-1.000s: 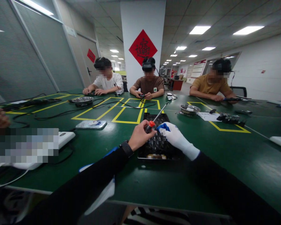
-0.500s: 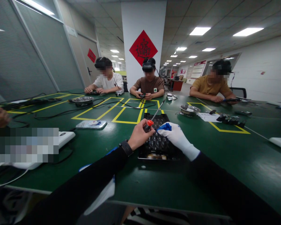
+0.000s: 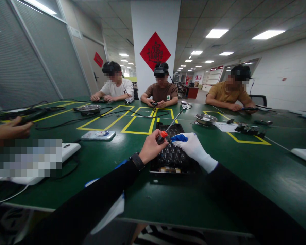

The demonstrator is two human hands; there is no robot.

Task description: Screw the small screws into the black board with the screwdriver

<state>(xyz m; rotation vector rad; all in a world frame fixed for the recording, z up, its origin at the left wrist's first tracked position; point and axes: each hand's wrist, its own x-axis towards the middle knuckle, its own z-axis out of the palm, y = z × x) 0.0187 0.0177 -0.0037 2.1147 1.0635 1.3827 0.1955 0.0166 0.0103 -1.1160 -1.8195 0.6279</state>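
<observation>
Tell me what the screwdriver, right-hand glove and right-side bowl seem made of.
Screwdriver: grey, gleaming shaft, so likely metal; smooth red collar, probably plastic.
Glove: matt, soft-looking white, likely fabric; the blue part may be rubber-coated.
Bowl: silvery with bright highlights, so probably polished steel.

Dim rm, ceiling lts, edges warped

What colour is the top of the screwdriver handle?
The screwdriver handle's top is orange-red, clearest in the head view.

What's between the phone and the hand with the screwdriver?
Between the phone and left hand, just green table and a bit of yellow tape; the head view shows it.
</observation>
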